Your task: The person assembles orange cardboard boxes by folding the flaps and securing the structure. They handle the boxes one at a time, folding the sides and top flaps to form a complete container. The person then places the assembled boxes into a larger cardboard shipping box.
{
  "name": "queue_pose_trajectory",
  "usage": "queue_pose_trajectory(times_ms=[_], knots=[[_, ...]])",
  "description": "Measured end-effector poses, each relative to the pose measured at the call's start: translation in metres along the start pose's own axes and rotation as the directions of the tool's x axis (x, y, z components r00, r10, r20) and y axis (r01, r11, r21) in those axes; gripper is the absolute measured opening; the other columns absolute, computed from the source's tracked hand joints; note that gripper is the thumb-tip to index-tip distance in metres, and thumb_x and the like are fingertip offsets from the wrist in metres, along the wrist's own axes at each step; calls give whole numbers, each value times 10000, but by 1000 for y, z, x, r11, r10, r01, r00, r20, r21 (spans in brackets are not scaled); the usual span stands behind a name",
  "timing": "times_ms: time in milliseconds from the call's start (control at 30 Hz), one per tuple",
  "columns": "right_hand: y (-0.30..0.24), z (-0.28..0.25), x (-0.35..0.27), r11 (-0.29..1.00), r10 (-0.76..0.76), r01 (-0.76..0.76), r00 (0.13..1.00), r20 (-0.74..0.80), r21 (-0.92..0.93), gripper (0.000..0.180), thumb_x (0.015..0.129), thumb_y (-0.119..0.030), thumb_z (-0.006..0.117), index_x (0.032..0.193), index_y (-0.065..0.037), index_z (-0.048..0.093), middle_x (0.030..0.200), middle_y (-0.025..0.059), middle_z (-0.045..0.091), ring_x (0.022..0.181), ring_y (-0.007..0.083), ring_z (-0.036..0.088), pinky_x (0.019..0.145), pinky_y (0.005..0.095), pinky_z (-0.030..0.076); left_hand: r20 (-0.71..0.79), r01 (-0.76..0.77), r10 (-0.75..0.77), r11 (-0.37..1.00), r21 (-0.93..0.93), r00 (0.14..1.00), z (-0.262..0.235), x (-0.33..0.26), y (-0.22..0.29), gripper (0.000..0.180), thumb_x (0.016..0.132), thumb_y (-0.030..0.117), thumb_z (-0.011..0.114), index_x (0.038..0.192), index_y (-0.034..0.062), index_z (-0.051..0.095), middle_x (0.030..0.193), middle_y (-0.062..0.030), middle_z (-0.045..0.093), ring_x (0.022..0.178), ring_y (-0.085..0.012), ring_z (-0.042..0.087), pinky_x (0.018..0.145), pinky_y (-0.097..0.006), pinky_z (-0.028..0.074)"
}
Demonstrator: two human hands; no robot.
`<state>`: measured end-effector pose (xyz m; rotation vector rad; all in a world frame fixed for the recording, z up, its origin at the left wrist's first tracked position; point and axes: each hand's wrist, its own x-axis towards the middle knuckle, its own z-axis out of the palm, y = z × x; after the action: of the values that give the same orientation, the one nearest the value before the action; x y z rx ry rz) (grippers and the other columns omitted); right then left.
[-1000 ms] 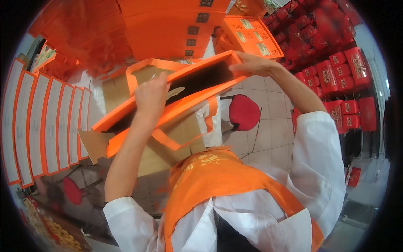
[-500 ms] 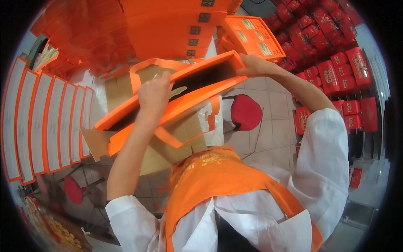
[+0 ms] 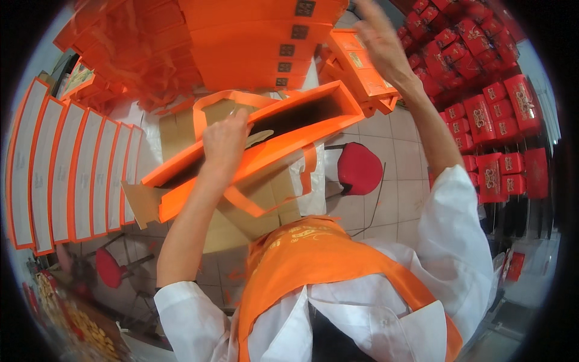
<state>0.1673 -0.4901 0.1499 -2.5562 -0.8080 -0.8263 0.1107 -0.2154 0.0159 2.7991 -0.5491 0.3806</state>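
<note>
My left hand (image 3: 225, 145) is closed on the near top edge of a long orange gift bag (image 3: 283, 142), which stands open across the cardboard in front of me. Ribbon handles (image 3: 208, 108) loop from both of its long sides. Dark inside shows through the opening, and a tan strip (image 3: 260, 138) pokes up beside my fingers. Something small and shiny glints at my left knuckles, too small to name. My right hand (image 3: 383, 51), slightly blurred, is raised past the bag's right end with fingers stretched out. It is nearest to an orange box with printed panels (image 3: 356, 60), which it partly covers.
Tall piles of orange packages (image 3: 247, 45) rise at the far side. A row of white-and-orange boxes (image 3: 75, 169) stands on the left. Red gift boxes (image 3: 482, 117) fill the right-hand shelves. Red stools (image 3: 360, 169) stand on the tiled floor. Brown cardboard (image 3: 256, 193) lies under the bag.
My right hand has let go of the bag's right end and moved up and away over the printed orange box. My left hand keeps its hold on the bag.
</note>
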Motion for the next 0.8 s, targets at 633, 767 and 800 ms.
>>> queue_pose_trajectory(times_ms=[633,767,800], knots=[[-111,119,-34,972,-157,48,858,489,229,297,881,-270,341,1084,-82,447,947,105,534,910,251,499,809,383,331,204,42,-25,996,-81,979,-22,3,2,152,742,99,536,879,34,522,811,-129,584,711,-293,571,595,-376,454],[-124,141,-35,949,-223,122,913,342,292,236,781,-183,463,979,-67,514,906,124,561,882,282,520,722,418,379,-213,-88,9,927,-366,977,-26,-18,-13,234,752,45,524,985,16,519,1011,-152,543,945,-294,525,804,-353,426],[-119,139,-34,979,-63,-49,852,519,199,179,792,-196,465,897,-79,551,823,88,573,855,254,533,683,398,394,-325,-75,-62,917,-392,944,-29,-23,-9,261,759,24,512,1020,12,515,1084,-156,518,1019,-292,497,867,-347,400]])
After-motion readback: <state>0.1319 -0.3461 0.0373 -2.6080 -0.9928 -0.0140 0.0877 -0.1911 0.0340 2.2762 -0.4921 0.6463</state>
